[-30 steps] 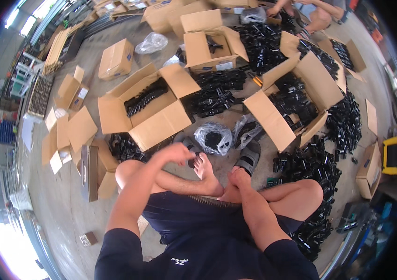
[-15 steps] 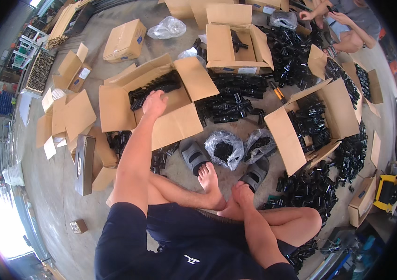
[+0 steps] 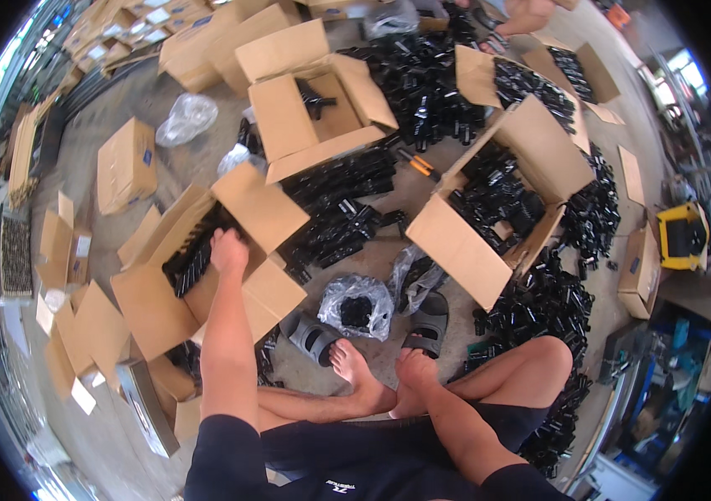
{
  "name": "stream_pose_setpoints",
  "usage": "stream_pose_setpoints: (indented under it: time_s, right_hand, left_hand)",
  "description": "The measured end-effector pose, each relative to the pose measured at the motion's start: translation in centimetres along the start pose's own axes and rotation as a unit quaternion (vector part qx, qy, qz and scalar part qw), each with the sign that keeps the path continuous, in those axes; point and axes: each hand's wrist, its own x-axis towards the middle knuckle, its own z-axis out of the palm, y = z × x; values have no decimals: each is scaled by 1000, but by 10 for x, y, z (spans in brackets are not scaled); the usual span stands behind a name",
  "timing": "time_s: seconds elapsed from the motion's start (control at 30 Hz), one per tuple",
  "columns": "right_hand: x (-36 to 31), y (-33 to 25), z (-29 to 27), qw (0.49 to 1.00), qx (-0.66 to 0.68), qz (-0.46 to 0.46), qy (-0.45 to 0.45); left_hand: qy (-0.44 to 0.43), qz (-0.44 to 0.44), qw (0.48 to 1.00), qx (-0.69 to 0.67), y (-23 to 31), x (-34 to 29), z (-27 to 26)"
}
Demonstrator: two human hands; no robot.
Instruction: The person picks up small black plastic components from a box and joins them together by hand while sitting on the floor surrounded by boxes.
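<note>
Clock directions run from the seated person's lap. The left hand (image 3: 228, 251) reaches into an open carton (image 3: 152, 310) at about half past ten, back of the hand up, fingers partly bent; the fingertips are hidden, so whether it grips anything cannot be told. Ridged black parts (image 3: 192, 265) lie in that carton just beside it, partly behind a flap. The right hand (image 3: 416, 367) is loosely curled by a grey sandal (image 3: 429, 324), its palm unseen; I cannot tell whether it holds anything. At one o'clock, a co-worker's leg (image 3: 529, 15) is cut off by the rim. A crinkled clear bag (image 3: 356, 308), at twelve, wraps a dark bundle. A brown cardboard box (image 3: 547, 147) at one and a glossy black heap (image 3: 539, 309) at two crowd the floor.
</note>
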Motion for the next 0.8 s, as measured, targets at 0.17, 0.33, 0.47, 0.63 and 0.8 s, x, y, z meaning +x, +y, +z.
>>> stream_pose_setpoints:
  time_s: [0.17,0.33,0.47,0.63,0.8]
  right_hand:
    - [1,1,21,997,-18,19,78]
    - [-6,-10,-18,997,33,46,-46]
    - [-5,-1,-3,999,25,8,-28]
    - [10,8,16,996,83,19,-29]
    - [7,5,-15,994,87,-40,-51]
  left_hand:
    - [48,71,993,-78,-11,-19,-15]
    - [38,46,908,-414,-38,-68,-62]
    - [-40,31,870,-491,3,-168,-152]
    - [-87,105,853,-504,45,-283,-171]
    - [-84,158,882,-436,58,-303,-75]
